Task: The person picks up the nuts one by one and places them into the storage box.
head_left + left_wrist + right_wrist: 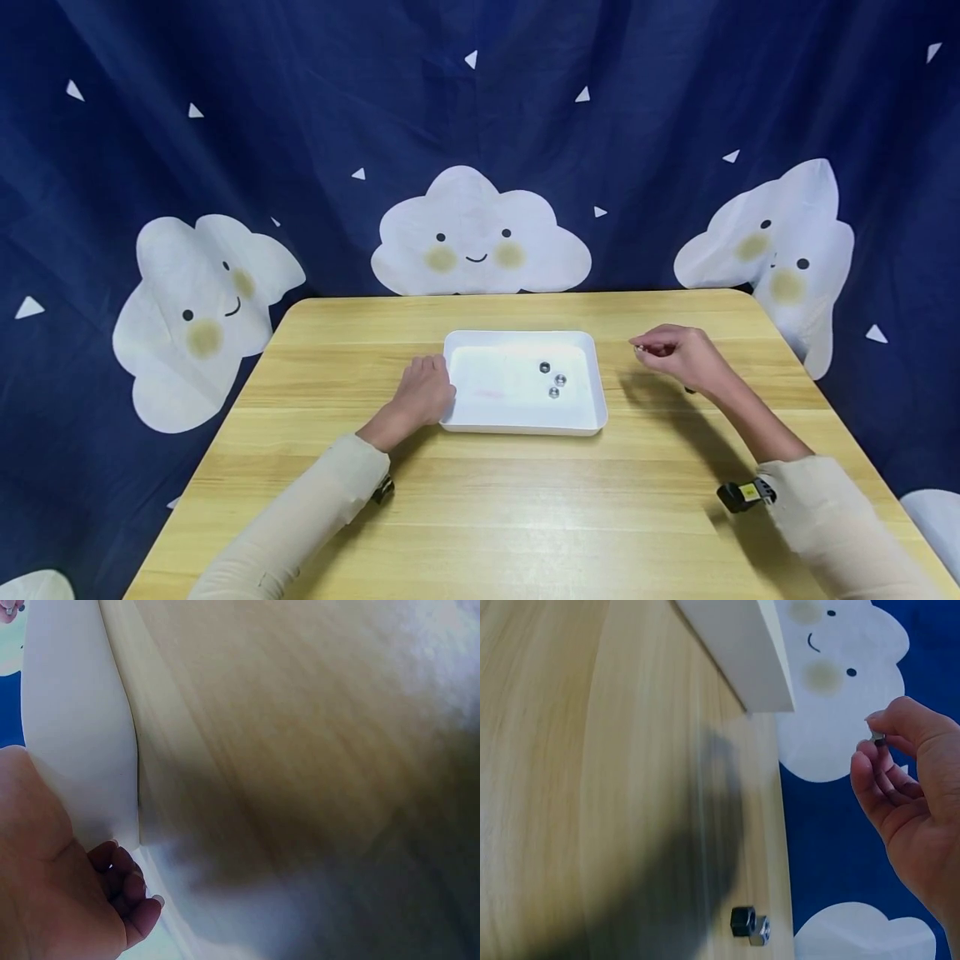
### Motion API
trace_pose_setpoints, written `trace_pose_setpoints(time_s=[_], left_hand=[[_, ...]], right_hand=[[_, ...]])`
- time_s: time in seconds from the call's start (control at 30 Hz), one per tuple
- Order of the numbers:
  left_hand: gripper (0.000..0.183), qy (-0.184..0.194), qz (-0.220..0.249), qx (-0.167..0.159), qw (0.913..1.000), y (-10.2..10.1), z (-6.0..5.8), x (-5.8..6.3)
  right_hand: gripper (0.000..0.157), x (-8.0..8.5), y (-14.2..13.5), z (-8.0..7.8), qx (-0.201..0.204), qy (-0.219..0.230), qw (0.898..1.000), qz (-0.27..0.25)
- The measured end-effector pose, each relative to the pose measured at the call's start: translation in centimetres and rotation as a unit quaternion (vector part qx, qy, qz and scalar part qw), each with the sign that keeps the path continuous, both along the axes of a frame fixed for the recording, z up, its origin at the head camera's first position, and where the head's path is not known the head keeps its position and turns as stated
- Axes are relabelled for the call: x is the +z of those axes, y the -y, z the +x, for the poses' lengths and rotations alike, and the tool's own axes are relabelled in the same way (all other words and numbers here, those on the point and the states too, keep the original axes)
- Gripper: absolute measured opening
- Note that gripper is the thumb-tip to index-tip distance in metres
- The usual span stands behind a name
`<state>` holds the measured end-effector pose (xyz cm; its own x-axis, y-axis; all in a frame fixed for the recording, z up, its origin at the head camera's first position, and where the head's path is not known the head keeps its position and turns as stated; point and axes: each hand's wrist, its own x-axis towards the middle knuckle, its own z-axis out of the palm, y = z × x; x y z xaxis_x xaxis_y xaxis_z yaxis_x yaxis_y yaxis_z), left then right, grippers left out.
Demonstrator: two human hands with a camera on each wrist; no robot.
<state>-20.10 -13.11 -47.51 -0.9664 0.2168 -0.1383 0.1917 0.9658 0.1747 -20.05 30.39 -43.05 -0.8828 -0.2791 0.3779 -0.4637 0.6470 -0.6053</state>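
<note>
A shallow white tray (517, 429) lies on the table, with one dark nut (544, 367) and two silver nuts (560, 380) in its right half. At the tray's left side, my left hand (426, 390) grips the wall with curled fingers. In the left wrist view those fingers (139, 896) bend in at the tray's end. Right of the tray, my right hand (678, 357) is raised over the table and pinches a small silver nut (877, 738) between thumb and fingertips.
Below my right hand, a black nut (743, 921) and a silver nut (760, 931) lie side by side on the wooden table (525, 517). Behind the table's far edge hangs a dark blue curtain (315, 100) with white clouds.
</note>
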Motion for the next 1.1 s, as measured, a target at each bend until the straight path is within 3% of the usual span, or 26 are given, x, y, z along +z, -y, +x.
trace_pose_setpoints(time_s=[0.3, 0.73, 1.1], left_hand=[[0.031, -0.001, 0.0, 0.002, 1.0, 0.0, 0.1, 0.1], [0.033, 0.002, -0.002, 0.0, 1.0, -0.1, -0.1, 0.1], [0.032, 0.005, 0.001, 0.007, 1.0, -0.1, 0.0, 0.1]], right_hand=[[0.018, 1.2, 2.0, -0.3, -0.009, 0.09, 0.996, 0.006], [0.014, 1.5, 4.5, -1.4, 0.031, 0.05, 0.997, -0.047], [0.016, 1.8, 6.3, -2.0, 0.051, 0.071, 0.996, -0.028]])
